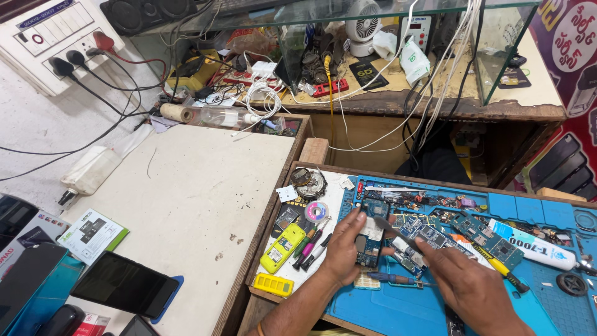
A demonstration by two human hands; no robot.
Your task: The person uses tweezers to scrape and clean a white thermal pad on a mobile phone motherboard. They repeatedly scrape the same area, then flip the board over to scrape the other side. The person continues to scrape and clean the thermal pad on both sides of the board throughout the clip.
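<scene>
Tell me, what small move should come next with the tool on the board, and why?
Probably lower the tweezers in the right hand onto the circuit board: the left hand grips the board on the blue mat, with the tip just above it.

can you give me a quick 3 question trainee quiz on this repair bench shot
1. True or false: the left hand steadies a circuit board on the blue mat.
2. What does the right hand hold? A) slim metal tool B) hammer C) tape roll
3. What colour is the phone casing left of the pens?

Key: 1 true; 2 A; 3 yellow.
</scene>
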